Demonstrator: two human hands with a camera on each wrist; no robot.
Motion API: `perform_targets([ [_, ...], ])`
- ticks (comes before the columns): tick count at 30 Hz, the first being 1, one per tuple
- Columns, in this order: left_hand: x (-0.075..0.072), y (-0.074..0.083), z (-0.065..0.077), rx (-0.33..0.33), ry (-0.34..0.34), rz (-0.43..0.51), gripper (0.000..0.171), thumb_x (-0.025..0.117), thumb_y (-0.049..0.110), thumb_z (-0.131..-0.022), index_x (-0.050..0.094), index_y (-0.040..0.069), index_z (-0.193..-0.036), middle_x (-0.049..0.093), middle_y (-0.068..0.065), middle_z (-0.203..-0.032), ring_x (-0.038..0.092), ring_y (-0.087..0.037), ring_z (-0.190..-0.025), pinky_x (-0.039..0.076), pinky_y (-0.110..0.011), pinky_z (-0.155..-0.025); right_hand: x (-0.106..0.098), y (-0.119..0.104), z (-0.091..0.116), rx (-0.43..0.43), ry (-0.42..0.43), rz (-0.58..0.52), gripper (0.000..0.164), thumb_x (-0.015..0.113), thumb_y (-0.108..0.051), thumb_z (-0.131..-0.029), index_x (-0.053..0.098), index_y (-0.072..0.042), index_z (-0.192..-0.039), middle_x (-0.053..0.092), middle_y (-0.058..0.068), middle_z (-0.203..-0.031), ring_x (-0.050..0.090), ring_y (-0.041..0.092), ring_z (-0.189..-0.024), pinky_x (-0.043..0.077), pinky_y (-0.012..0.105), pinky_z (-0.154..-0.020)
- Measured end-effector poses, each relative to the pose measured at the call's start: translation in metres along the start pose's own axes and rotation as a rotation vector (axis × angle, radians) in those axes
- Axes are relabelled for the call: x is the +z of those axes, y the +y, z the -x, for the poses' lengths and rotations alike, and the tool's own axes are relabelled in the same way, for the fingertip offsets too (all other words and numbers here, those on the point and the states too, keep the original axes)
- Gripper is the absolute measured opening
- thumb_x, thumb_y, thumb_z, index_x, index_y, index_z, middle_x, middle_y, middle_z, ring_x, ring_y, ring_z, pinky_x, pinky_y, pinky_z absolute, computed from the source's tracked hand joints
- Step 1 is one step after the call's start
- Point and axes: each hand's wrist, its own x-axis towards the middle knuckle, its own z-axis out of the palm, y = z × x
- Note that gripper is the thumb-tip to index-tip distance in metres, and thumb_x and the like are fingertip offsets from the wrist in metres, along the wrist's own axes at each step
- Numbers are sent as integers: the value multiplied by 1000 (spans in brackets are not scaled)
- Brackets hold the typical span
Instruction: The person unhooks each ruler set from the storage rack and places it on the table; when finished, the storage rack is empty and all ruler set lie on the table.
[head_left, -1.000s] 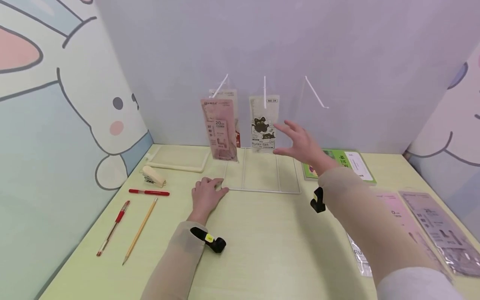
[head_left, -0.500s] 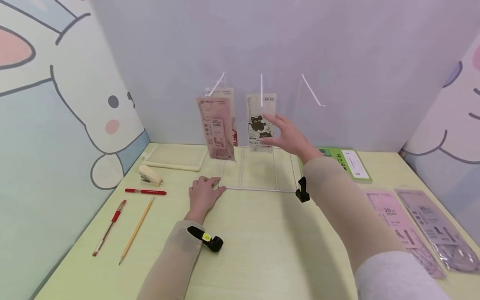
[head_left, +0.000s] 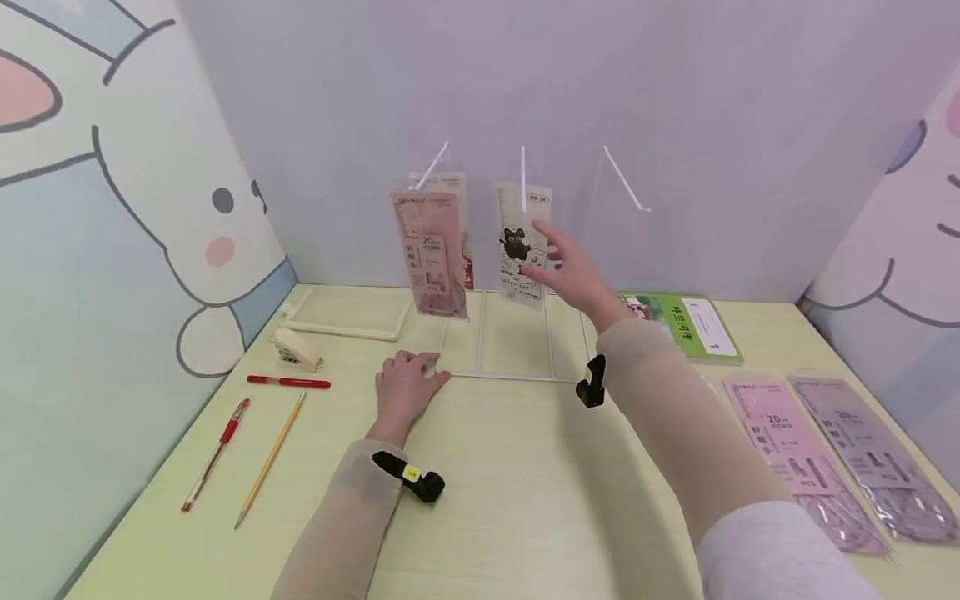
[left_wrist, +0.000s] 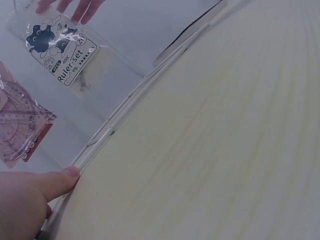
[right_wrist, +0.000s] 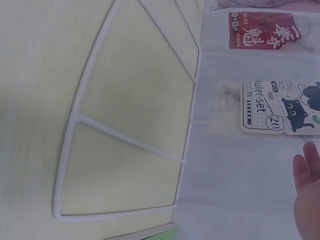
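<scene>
Hanging, middle hook point(head_left: 523, 179): cat pack point(head_left: 513, 242), tilted a bit. Looks like it's on there, though I can't make out the hole.
Pink pack point(head_left: 431, 258): next door on the left hook point(head_left: 430, 165), near but not touching the cat one.
Could go wrong: a sideways nudge from those fingertips might swing the cat pack into the pink one, I reckon. Dragging it forward could run it off the hook's front end. A hard tug might tip the rack point(right_wrist: 66, 162) if the bracing hand lets go.
Right hand point(head_left: 581, 275): up at the cat pack's right side, index above thumb, spread in a loose C. No grip that I can see; can't tell if skin meets plastic.
Right arm: reaching forward and inward, raised over the table point(head_left: 495, 500).
Left hand point(head_left: 403, 383): low, narrow, holding the rack's front left corner, thumb over the bar.
Left forearm: angled forward, down close to the table.
</scene>
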Motion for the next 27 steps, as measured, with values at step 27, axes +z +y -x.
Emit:
perform_targets([
  [27, -1, 1, 1, -1, 0, 27, 44, 62, 49, -85, 63, 24, -122, 52, -13, -116, 44, -33, -103, 33, -49, -83, 10, -12, 22, 87, 194, -357, 67, 69, -25, -86, 34, -36, -142, 54, 10, -116, 62, 27, -90, 53, 41, -69],
])
